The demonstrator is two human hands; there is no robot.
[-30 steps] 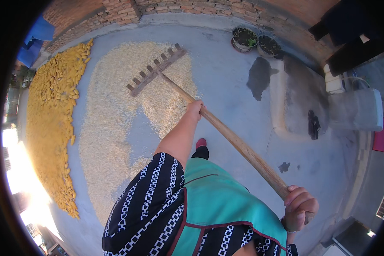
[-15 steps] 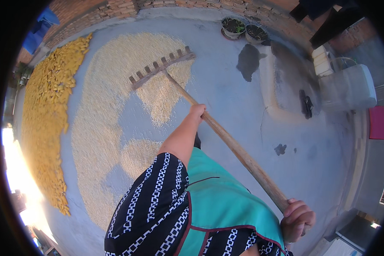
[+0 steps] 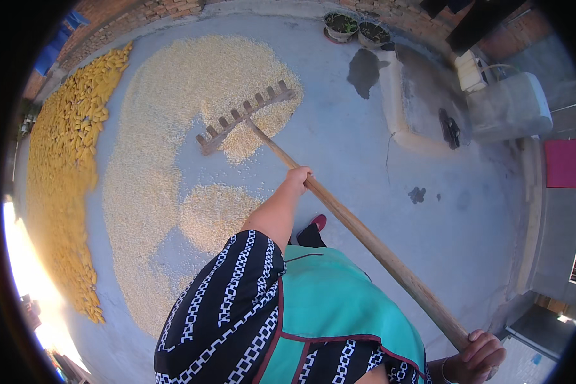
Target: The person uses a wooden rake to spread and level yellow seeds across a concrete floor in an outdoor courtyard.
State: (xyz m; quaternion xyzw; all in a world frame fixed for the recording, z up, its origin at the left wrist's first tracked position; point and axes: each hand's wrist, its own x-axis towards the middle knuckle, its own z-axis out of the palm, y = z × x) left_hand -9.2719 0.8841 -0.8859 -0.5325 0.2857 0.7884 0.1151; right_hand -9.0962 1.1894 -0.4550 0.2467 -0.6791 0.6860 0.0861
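A long wooden rake runs slantwise across the view, and both my hands are closed round its handle. My left hand grips the shaft midway. At the lower right, my right hand wraps round the handle near its end. The toothed wooden rake head rests among pale loose corn kernels spread on the grey concrete floor. Its stubby teeth appear on the far side of the crossbar. A rounded patch of kernels lies nearer my left forearm.
Yellow corn cobs cover a long strip at the left. Two plant pots stand at the back by the brick wall. Right of them are a raised slab with dark shoes and a whitish tub. My red shoe shows beneath the handle.
The rake has come back toward me, its handle end shifting down and right with my right hand. Its head sits lower among the kernels. My red shoe has come into view.
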